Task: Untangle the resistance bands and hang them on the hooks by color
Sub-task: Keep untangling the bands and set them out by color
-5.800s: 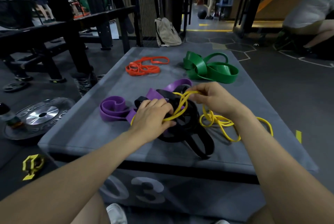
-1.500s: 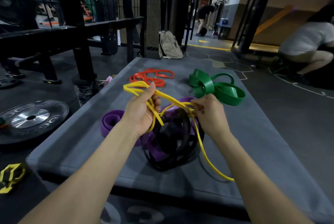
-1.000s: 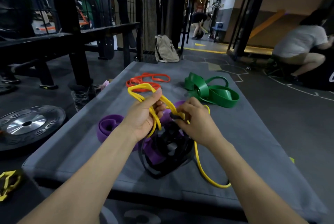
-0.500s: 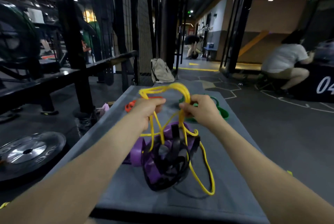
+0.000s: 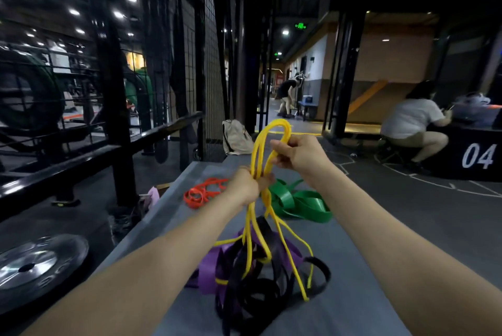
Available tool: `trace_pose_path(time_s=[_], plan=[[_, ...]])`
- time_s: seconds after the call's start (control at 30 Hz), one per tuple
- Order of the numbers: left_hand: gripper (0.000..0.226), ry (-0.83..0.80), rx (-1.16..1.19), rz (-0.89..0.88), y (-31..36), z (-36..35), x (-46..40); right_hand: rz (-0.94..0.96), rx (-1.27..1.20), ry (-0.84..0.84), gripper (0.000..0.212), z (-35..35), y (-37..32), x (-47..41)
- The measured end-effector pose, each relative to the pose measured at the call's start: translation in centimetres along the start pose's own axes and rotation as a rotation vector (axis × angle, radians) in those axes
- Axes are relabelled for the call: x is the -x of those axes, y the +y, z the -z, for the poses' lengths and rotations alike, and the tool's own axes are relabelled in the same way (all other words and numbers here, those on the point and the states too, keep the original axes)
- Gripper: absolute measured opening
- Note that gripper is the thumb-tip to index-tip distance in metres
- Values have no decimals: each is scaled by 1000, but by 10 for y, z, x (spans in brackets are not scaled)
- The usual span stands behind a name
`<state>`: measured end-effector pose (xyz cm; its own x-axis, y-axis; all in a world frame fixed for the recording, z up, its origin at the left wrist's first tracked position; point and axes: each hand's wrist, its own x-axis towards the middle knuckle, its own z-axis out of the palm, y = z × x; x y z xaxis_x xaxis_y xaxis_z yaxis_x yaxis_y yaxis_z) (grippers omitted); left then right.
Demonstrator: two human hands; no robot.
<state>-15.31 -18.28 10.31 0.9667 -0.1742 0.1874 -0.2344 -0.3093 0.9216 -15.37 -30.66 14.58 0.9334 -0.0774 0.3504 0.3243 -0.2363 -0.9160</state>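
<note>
1. Head view: the left hand (image 5: pixel 244 186) grips the bunched strands of the thin yellow band (image 5: pixel 267 200); the right hand (image 5: pixel 298 155), above it, pinches the band's upper loop.
2. Below the left hand, yellow strands hang into a knot of flat black bands (image 5: pixel 260 295) and purple bands (image 5: pixel 209 267) on the grey padded box (image 5: pixel 353 295).
3. Beyond the hands lie the wide glossy green bands (image 5: pixel 301 204) and thin orange bands (image 5: pixel 202 193).

One head-worn wide-angle view looks forward and slightly down along the counter (image 5: pixel 339 240). It sits close above both forearms.
</note>
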Motion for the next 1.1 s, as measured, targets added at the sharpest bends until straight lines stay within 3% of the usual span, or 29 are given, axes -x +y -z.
trace_pose_path(time_s=[0.13,0.23,0.4,0.53,0.67,0.77,0.9,0.97,1.03,1.1], plan=[[18,-27,-8,27,-3,11,-5,-10,-62,-25,19,-3,15,3],[25,-12,175,57,-2,18,-6,6,89,-178,10,-11,35,14],[24,34,264,150,1,28,-10,-8,262,-317,10,-22,54,22],[30,71,480,248,9,34,-19,61,622,-380,13,-20,64,13],[25,133,625,283,15,51,-27,12,771,-337,3,-2,86,8],[21,197,650,264,15,63,-32,-126,934,-309,10,13,108,14],[23,163,593,288,3,55,-29,-68,943,-313,12,1,102,12],[24,168,621,313,-3,49,-31,10,791,-405,13,-13,82,13],[24,169,668,326,-1,47,-35,-73,572,-529,27,-22,71,15],[24,151,653,329,1,48,-37,-127,605,-608,23,-24,72,16]])
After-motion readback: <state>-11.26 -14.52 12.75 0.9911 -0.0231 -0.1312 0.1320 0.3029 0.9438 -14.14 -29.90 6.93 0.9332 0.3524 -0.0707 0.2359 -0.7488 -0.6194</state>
